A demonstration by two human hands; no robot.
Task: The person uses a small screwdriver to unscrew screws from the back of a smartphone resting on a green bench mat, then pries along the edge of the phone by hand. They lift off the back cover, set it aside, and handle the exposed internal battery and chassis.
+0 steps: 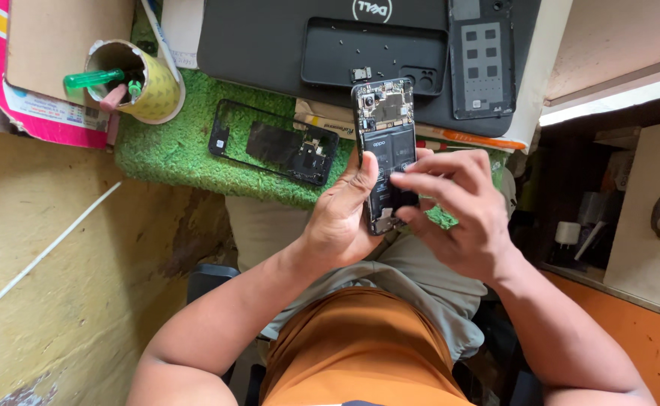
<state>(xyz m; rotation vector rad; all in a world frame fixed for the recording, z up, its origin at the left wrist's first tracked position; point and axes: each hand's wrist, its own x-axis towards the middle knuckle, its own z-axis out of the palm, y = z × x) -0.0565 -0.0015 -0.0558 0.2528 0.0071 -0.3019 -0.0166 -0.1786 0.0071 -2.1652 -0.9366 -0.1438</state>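
An opened smartphone [385, 131] with its back cover off shows its circuit board and black battery. My left hand [341, 218] grips it from the left side and below, thumb on its left edge. My right hand [461, 207] comes in from the right, fingertips pressing on the lower part of the phone's inside. The phone is held upright above my lap, in front of a green grass-like mat [180, 150].
A black phone frame [273, 143] lies on the mat. Behind it is a closed dark laptop [270, 37] carrying a black back cover [375, 53] and another phone panel [484, 60]. A yellow cup [138, 79] with green-handled tools stands at the left. An open drawer [608, 218] is at the right.
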